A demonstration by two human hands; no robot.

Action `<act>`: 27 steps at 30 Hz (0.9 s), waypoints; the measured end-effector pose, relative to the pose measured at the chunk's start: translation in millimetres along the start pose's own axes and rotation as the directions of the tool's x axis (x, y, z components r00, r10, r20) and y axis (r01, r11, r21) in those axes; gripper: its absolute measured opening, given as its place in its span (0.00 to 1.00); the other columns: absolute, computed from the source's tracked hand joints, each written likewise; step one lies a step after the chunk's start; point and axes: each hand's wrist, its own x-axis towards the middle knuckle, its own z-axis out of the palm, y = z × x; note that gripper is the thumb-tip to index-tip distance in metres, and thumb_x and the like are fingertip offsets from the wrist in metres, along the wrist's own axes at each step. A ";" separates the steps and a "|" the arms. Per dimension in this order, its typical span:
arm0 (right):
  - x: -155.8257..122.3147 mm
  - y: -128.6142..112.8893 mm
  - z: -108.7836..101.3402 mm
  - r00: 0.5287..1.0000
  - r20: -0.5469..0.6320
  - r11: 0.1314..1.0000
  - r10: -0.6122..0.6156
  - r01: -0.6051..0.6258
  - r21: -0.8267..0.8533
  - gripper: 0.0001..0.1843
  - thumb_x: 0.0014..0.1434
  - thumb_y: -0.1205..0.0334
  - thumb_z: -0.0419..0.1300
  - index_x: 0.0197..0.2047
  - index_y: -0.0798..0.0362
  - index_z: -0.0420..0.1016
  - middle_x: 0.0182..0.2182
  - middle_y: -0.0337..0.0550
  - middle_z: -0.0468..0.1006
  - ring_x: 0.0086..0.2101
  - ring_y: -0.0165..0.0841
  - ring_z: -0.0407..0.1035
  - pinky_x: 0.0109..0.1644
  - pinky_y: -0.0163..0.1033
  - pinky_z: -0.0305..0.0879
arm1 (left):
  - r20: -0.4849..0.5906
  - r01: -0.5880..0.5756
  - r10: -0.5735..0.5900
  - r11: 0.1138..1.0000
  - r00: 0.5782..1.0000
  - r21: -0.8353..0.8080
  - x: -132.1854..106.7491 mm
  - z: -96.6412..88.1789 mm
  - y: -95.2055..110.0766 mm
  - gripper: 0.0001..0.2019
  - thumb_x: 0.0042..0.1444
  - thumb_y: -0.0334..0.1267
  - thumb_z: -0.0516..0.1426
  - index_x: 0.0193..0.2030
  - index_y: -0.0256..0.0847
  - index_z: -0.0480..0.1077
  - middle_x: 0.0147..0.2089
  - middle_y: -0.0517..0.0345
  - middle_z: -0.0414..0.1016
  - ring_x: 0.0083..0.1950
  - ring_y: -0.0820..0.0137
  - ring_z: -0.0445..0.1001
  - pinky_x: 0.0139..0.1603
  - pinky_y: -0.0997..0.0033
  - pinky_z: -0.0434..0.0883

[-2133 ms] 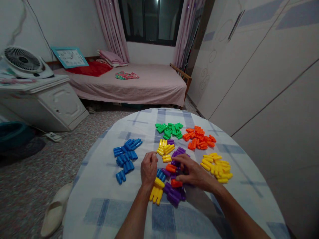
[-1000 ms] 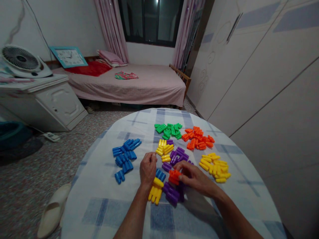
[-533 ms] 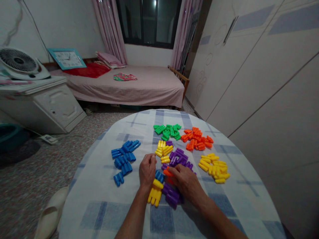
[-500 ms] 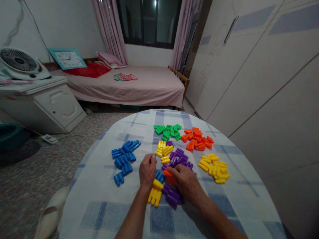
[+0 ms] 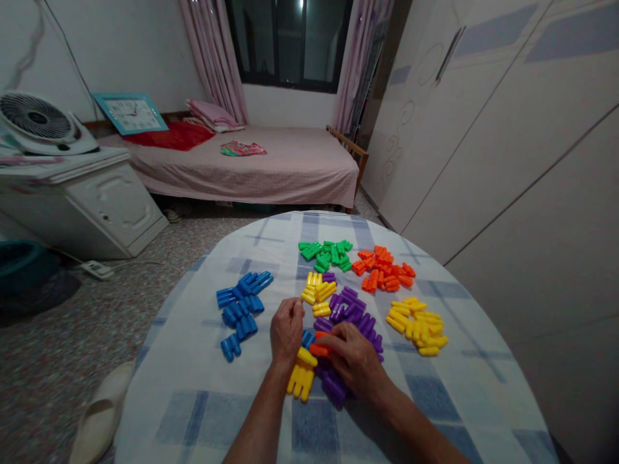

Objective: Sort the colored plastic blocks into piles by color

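My right hand [image 5: 355,357] pinches an orange plastic finger-shaped piece [image 5: 319,349] between thumb and fingertips, above the mixed heap in the middle of the table. Purple pieces [image 5: 331,385] lie under and beside this hand, partly hidden by it. My left hand [image 5: 287,330] is closed at the heap's left side; anything inside its fingers is hidden. Close to the left wrist lie a yellow hand-shaped piece [image 5: 302,379] and a blue piece [image 5: 308,339], the latter partly covered. More yellow pieces [image 5: 317,291] and purple pieces [image 5: 349,305] lie just beyond both hands.
Single-colour groups ring the heap: blue pieces [image 5: 244,312] at left, green pieces [image 5: 329,254] at the back, orange pieces [image 5: 384,270] back right, yellow pieces [image 5: 420,328] at right. A checked cloth covers the round table [image 5: 193,412]. A bed [image 5: 290,167] and wardrobe [image 5: 507,161] stand beyond.
My right hand has shifted slightly left with the orange piece, toward the blue piece, uncovering more purple pieces on its right. My left hand stays where it was.
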 end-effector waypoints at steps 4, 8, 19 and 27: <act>-0.7 -3.8 6.9 1.000 0.025 0.999 0.004 -0.005 0.049 0.17 0.65 0.65 0.46 0.45 0.48 0.75 0.35 0.46 0.70 0.37 0.35 0.64 0.40 0.42 0.64 | -0.006 0.003 -0.003 1.000 1.000 -0.001 -0.3 0.1 0.8 0.14 0.62 0.43 0.47 0.34 0.42 0.71 0.31 0.58 0.74 0.34 0.70 0.73 0.37 0.72 0.67; -2.3 -2.1 4.5 0.999 -0.013 0.990 0.038 -0.036 0.140 0.14 0.62 0.67 0.49 0.43 0.48 0.75 0.37 0.46 0.70 0.39 0.35 0.65 0.42 0.41 0.65 | -0.005 0.008 -0.008 1.000 1.000 0.003 -0.4 0.4 0.1 0.14 0.61 0.43 0.47 0.35 0.41 0.71 0.31 0.58 0.74 0.34 0.69 0.73 0.37 0.72 0.67; 71.9 78.6 -69.1 0.846 -0.266 0.819 0.462 -0.292 0.493 0.13 0.51 0.60 0.60 0.41 0.52 0.75 0.38 0.43 0.77 0.39 0.36 0.70 0.44 0.43 0.68 | 0.002 0.003 -0.003 1.000 1.000 0.004 -0.3 -0.1 0.5 0.14 0.61 0.42 0.47 0.36 0.41 0.71 0.33 0.58 0.74 0.34 0.69 0.73 0.38 0.72 0.68; 72.1 74.5 -62.6 0.728 0.130 0.167 0.673 -0.321 0.932 0.22 0.42 0.65 0.68 0.43 0.49 0.73 0.35 0.38 0.80 0.30 0.30 0.74 0.31 0.35 0.74 | -0.010 -0.008 0.008 1.000 1.000 -0.001 -0.9 0.3 -0.1 0.14 0.61 0.43 0.48 0.37 0.41 0.72 0.34 0.57 0.75 0.35 0.69 0.74 0.38 0.72 0.68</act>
